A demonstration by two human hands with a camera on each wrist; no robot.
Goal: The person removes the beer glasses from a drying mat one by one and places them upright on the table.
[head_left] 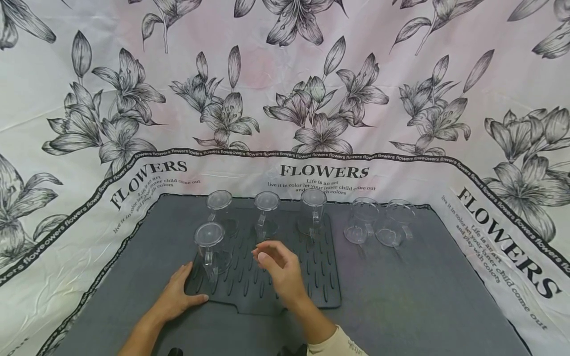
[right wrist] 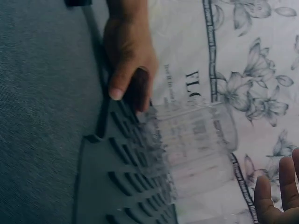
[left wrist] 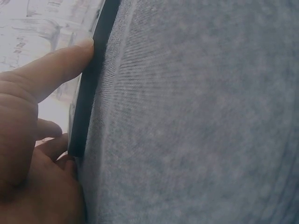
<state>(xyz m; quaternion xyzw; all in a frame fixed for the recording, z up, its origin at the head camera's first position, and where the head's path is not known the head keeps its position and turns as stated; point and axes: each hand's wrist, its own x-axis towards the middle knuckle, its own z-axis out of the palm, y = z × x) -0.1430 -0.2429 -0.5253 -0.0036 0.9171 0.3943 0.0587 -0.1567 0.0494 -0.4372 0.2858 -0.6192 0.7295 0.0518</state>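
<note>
My left hand (head_left: pixel 175 294) rests at the near left corner of a dark drying mat (head_left: pixel 289 291) with raised ridges. Its straight thumb lies against the front edge and its fingers along the left side. Close by stands a clear glass mug (head_left: pixel 209 235), bottom up, handle facing me. Behind it, three more upturned mugs form a row on the mat: a left one (head_left: pixel 219 200), a middle one (head_left: pixel 267 200) and a right one (head_left: pixel 313 198). My right hand (head_left: pixel 282 274) hovers over the mat's middle, fingers loosely bent and holding nothing.
To the right of the mat, two glass mugs, a nearer-in one (head_left: pixel 356 232) and an outer one (head_left: pixel 388 238), stand rim up on the grey tabletop (head_left: pixel 409 296). A flower-printed cloth (head_left: pixel 249 118) hangs behind and at both sides.
</note>
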